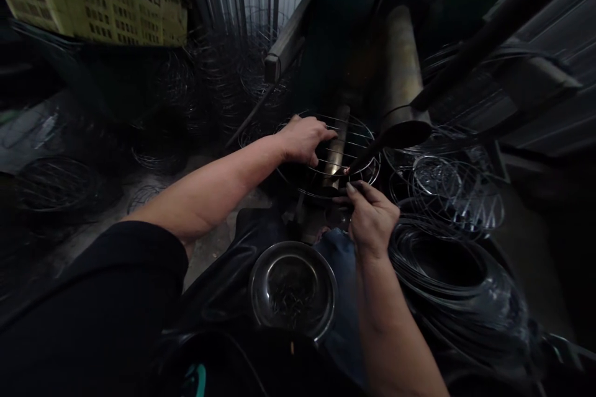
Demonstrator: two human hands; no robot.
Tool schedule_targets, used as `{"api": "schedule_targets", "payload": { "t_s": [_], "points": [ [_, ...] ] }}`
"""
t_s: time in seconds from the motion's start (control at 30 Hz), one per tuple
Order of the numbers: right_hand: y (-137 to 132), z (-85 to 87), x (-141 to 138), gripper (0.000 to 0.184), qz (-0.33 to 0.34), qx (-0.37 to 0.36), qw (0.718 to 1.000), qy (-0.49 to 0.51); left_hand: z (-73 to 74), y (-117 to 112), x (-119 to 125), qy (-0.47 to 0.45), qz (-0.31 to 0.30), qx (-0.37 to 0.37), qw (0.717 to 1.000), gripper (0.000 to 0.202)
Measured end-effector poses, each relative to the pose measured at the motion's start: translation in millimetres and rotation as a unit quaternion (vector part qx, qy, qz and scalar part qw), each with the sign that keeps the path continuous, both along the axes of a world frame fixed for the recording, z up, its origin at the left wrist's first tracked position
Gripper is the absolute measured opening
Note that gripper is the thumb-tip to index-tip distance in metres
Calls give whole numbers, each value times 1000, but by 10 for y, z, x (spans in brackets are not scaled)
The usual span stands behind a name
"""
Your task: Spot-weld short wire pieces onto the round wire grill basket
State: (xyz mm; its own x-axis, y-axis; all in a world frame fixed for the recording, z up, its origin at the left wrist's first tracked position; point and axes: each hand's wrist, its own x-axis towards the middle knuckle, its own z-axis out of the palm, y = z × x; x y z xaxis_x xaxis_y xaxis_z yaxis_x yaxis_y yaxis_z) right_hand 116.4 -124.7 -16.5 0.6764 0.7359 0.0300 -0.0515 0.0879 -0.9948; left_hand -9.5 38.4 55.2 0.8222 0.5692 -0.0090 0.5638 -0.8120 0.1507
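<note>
Wire racks (218,68) and coils (442,273) are crowding the dim workshop floor (205,254). The left hand (302,139) is pressing open-palmed on a round wire rack (358,149) seated over a metal post (338,136), while the right hand (370,220) is pinching a small piece, too small to identify, at its rim; the work there is needing the rack held steady.

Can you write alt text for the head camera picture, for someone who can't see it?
Two hands work on a round wire rack: the left hand presses on top, and the right hand pinches its edge. Below sits a metal bowl of wire bits, with black wire coils to the right.
</note>
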Motion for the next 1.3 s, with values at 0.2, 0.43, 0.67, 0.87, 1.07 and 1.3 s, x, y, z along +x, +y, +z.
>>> {"api": "schedule_targets", "payload": {
  "t_s": [0.2,0.43,0.67,0.87,1.07,1.3],
  "points": [
    [-320,12,36,34,-30,1,999,-17,3,49,-114,-8,32,-45,998,85],
    [-456,-117,-48,33,59,-58,997,5,-6,58,-93,-10,37,-42,998,84],
    [-469,-85,-100,30,121,-13,992,30,31,-24,-113,-10,36,-23,999,83],
    [-240,36,-188,27,28,14,999,-12,28,-288,-138,-32,48,9,998,74],
    [-139,48,-166,30,33,-85,995,-37,-5,-377,-111,-30,58,21,998,66],
    [-101,-28,-92,28,32,-88,995,-44,3,-396,-99,-46,47,12,998,66]
  ]
}}
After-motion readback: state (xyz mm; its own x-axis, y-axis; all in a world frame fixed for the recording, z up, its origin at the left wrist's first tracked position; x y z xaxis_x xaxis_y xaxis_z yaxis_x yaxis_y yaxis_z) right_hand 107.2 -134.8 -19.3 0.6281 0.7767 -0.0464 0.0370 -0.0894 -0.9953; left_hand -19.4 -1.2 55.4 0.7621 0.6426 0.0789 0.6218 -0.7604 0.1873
